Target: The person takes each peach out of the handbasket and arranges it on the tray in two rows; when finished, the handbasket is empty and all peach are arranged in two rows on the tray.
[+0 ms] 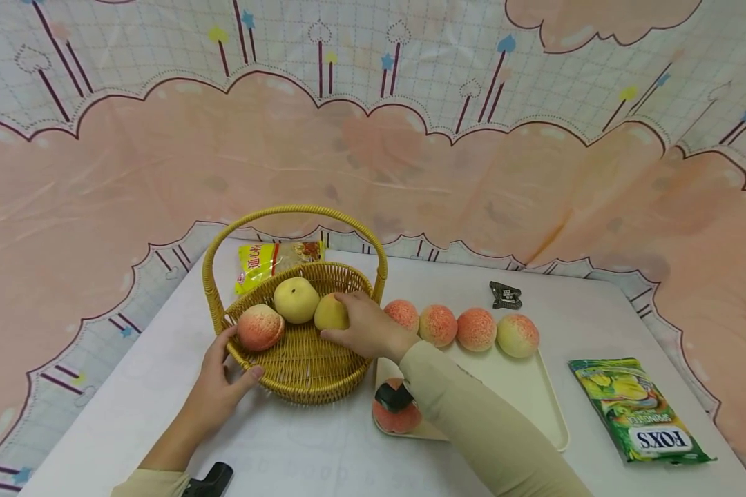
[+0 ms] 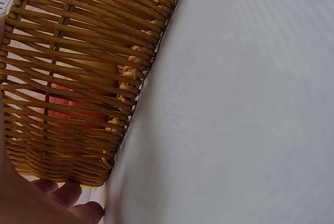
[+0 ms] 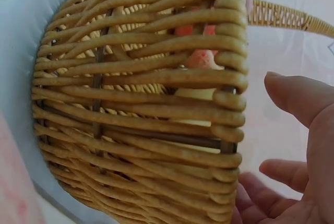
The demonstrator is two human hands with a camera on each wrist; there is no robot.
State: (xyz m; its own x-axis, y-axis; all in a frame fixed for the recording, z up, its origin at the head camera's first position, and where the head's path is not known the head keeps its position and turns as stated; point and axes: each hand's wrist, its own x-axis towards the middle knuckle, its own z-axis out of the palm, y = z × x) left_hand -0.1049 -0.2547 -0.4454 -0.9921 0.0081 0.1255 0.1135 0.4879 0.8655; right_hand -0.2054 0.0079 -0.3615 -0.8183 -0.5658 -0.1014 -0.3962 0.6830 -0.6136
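Note:
A yellow wicker basket (image 1: 311, 376) with an arched handle stands left of centre. Inside lie a red-blushed peach (image 1: 260, 328), a pale yellow peach (image 1: 296, 300) and another yellow peach (image 1: 331, 313) on the right. My left hand (image 1: 214, 386) grips the basket's near-left side, thumb along the front and fingers at the left end. Over the right rim reaches my right hand (image 1: 373, 324), its fingertips at the right-hand yellow peach. In the right wrist view, that hand's thumb and fingers (image 3: 284, 174) are spread apart, with nothing visible between them.
Right of the basket lies a cream tray (image 1: 528, 386) with several peaches (image 1: 476, 329) along its far edge and more near its front-left corner. A green snack bag (image 1: 640, 411) lies far right, a small black packet (image 1: 505, 295) behind the tray, a yellow packet (image 1: 255, 262) behind the basket.

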